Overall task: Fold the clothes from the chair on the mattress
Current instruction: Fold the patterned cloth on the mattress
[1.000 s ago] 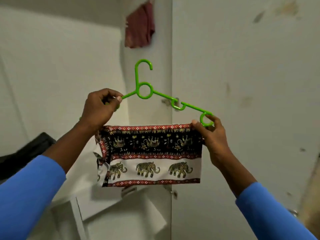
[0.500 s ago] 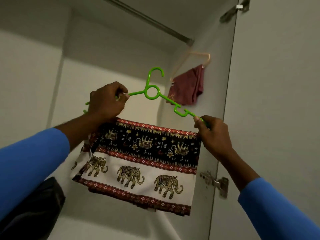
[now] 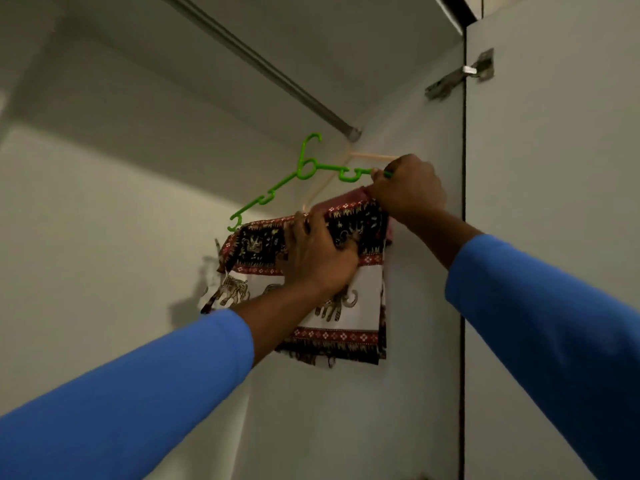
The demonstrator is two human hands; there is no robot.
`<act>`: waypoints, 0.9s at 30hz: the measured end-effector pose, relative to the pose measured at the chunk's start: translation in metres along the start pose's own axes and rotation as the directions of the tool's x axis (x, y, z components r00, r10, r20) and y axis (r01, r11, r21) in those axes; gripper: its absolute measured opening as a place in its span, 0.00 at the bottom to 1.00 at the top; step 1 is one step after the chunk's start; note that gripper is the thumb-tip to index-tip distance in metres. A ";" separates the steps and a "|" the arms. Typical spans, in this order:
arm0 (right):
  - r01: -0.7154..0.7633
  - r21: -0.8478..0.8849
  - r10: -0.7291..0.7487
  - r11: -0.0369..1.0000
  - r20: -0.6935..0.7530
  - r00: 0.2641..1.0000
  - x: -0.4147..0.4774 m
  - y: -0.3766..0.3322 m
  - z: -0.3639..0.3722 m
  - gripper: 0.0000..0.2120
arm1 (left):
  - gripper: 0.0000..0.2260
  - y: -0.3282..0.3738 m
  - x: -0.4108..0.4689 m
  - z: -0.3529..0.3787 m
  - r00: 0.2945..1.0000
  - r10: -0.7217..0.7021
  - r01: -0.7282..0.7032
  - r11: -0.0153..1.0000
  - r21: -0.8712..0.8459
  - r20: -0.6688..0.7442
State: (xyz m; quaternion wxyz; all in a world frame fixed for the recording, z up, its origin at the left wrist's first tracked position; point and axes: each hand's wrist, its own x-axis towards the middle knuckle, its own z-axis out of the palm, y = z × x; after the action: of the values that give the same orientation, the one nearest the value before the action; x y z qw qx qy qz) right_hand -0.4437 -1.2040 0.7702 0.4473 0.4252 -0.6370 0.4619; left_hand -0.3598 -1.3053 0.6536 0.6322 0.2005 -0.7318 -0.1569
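A white wardrobe interior fills the view, dimly lit. A metal hanging rail (image 3: 263, 64) runs diagonally under the top panel (image 3: 346, 39) to the side panel (image 3: 415, 393). The back panel (image 3: 104, 237) carries soft shadows. At right stands the white door (image 3: 554, 185), with a metal hinge (image 3: 460, 76) near its top.

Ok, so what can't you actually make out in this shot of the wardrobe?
All head view:
- Right end of the green hanger: covered by the right hand that grips it.
- Dark red garment on the peach hanger: mostly behind the right hand and the elephant cloth.
- Middle of the elephant cloth: under the left hand.
- Chair and mattress: outside the frame.
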 end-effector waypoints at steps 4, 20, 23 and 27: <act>-0.039 -0.070 0.038 0.997 -0.013 0.999 0.057 -0.003 0.008 0.17 | 0.35 0.007 0.061 0.020 0.996 -0.016 0.031 0.984 -0.176 0.088; -0.047 -0.238 0.016 0.970 -0.132 0.991 0.138 -0.040 0.050 0.11 | 0.30 -0.012 0.188 0.051 0.986 0.149 -0.103 0.886 -0.452 0.068; -0.088 -0.202 0.053 0.975 -0.173 0.983 0.130 -0.028 0.052 0.13 | 0.32 -0.027 0.177 0.054 0.973 0.229 -0.186 0.869 -0.459 0.038; -0.157 -0.260 0.102 0.953 -0.213 0.972 0.106 0.001 0.050 0.18 | 0.36 -0.047 0.134 0.077 0.966 0.237 -0.184 0.907 -0.378 0.099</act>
State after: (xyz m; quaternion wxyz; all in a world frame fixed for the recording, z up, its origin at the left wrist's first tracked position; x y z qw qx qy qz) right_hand -0.4785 -1.2658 0.8639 0.5314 0.2682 -0.6742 0.4372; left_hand -0.4478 -1.4142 0.7347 0.6177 -0.0127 -0.7503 -0.2352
